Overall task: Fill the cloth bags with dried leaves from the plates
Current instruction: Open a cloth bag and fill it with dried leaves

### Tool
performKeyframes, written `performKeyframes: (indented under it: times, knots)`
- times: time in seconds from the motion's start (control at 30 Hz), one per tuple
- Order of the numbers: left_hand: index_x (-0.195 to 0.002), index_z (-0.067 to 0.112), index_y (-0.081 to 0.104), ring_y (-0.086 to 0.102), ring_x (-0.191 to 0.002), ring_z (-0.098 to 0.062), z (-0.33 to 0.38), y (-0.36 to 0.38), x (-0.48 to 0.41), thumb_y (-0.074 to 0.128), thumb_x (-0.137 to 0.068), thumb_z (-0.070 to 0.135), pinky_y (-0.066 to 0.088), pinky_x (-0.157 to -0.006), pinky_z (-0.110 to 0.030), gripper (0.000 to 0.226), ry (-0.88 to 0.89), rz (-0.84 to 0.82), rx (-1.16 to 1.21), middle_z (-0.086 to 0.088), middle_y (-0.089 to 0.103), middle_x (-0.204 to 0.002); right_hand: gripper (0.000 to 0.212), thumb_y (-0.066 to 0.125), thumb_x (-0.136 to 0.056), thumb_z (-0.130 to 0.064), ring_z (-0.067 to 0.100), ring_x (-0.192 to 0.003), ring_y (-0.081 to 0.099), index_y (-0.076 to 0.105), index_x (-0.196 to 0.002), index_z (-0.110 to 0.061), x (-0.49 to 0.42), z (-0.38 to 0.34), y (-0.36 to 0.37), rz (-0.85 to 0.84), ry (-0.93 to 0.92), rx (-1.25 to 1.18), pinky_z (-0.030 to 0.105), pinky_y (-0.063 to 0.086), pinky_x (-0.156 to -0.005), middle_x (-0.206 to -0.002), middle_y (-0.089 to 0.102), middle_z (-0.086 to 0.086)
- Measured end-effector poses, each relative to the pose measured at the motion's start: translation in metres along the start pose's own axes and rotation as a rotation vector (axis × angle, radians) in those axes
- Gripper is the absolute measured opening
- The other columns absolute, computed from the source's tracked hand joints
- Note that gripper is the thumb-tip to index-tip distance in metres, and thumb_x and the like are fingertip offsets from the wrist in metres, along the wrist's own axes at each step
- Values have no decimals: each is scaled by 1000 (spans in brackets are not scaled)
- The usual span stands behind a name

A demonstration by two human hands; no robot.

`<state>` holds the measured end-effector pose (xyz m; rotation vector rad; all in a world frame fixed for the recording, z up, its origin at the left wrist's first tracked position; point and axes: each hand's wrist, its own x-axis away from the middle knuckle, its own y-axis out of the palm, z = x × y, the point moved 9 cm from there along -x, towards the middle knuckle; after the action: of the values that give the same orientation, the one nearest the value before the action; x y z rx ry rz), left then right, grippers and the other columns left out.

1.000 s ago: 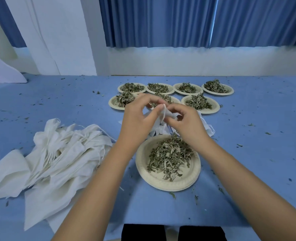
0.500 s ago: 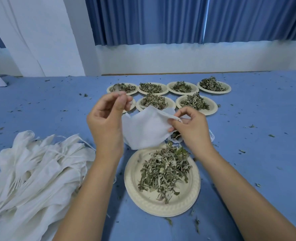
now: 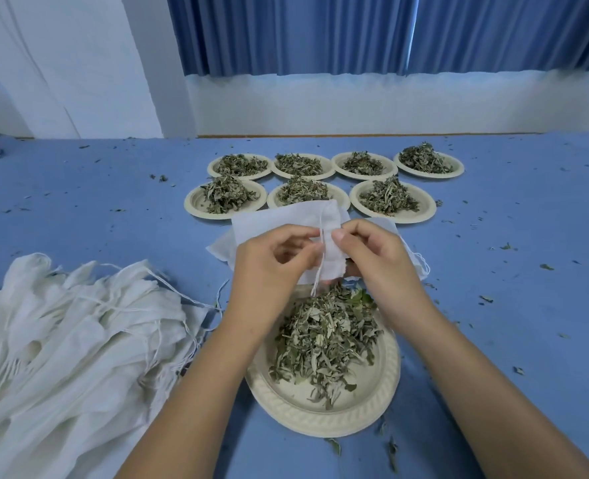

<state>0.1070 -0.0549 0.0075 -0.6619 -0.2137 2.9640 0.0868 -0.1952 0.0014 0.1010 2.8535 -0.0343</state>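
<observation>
Both hands now closer together, left hand [image 3: 272, 261] and right hand [image 3: 372, 254] pinching cloth bag [image 3: 286, 219] above nearest plate [image 3: 324, 413].

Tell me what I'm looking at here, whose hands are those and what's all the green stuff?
The camera sits on a person's head, looking down, so you see their own arms. The left hand and right hand together hold a white cloth bag with a string, above the near plate of dried leaves. Seven more plates of leaves wait farther back on the blue table. A pile of empty bags lies on the left. Leaf crumbs are scattered around.
</observation>
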Motion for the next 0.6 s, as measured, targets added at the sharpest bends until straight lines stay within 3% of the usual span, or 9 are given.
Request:
performKeyframes:
  times: [0.1, 0.23, 0.33, 0.43, 0.5, 0.6]
  knots:
    - [-88, 24, 71, 69, -71, -10, 8, 0, 3, 73, -83, 3, 55, -71, -19, 22, 62, 30, -62, 1, 72, -77, 21, 57, -94, -12, 13, -53, 64, 64, -75, -17, 2, -4, 6, -45, -19, -28, 20, 51, -51, -66, 64, -3]
    - [-89, 18, 71, 66, -74, -3, 17, 3, 7, 70, -85, 3, 51, -71, -12, 15, 133, 24, -141, 9, 70, -80, 14, 61, -90, -4, 14, -54, 64, 62, -77, -9, 2, -2, 4, -23, -36, -7, 21, 52, -53, -64, 65, -4]
    - [-91, 12, 74, 66, -78, -4, 24, 6, 9, 67, -87, 1, 52, -74, -16, 14, 207, -8, -207, 3, 71, -84, 13, 63, -89, -7, 8, -58, 63, 63, -76, -7, 1, -2, 2, 7, -58, 3, 17, 52, -58, -64, 65, -5]
    - [-92, 14, 75, 64, -81, -2, 29, 8, 11, 65, -90, 6, 47, -73, -10, 13, 252, -32, -220, 2, 70, -87, 12, 66, -88, -12, 14, -64, 66, 64, -77, -6, 1, -1, -1, 23, -60, 10, 25, 58, -65, -68, 67, 3]
    - [-92, 16, 76, 65, -81, -3, 28, 9, 11, 68, -90, 14, 47, -72, -10, 8, 243, -48, -203, 3, 70, -87, 13, 65, -88, -11, 20, -68, 67, 65, -77, -4, 2, -1, -2, 28, -61, 31, 30, 60, -68, -73, 68, 12]
    - [-88, 21, 76, 67, -74, 0, 19, 6, 10, 72, -86, 20, 49, -67, -11, 5, 122, -41, -106, 8, 74, -82, 13, 64, -88, -7, 17, -66, 67, 66, -76, -4, 3, -3, -5, 26, -72, 95, 24, 55, -63, -69, 68, 5]
